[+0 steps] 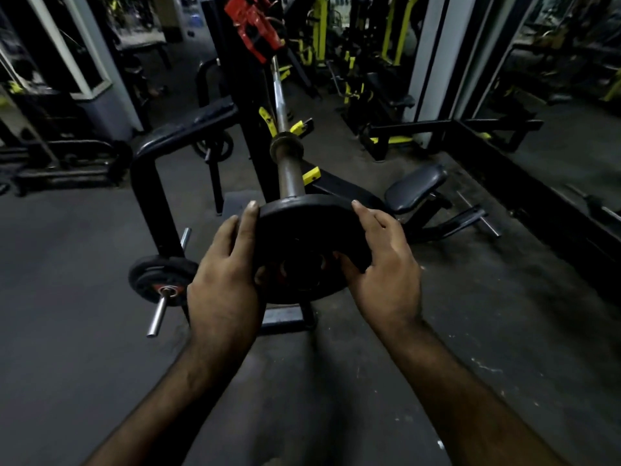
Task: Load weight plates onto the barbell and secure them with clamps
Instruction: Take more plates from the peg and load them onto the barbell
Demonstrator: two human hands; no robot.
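I am gripping a round black iron weight plate (304, 247) at both edges, my left hand (225, 274) and right hand (383, 264) each curling its grip onto the rim, thumbs lying on the near face. The plate is sitting at the near tip of the dull steel barbell sleeve (290, 176). The bar's long axis is running straight away from me toward its collar (286, 148); red clamps (253, 23) are hanging beyond.

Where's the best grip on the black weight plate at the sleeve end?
On the rim of the weight plate, at opposite sides, left hand and right hand as now: it is a flat disc facing the barbell sleeve, and side grips leave the centre hole free.
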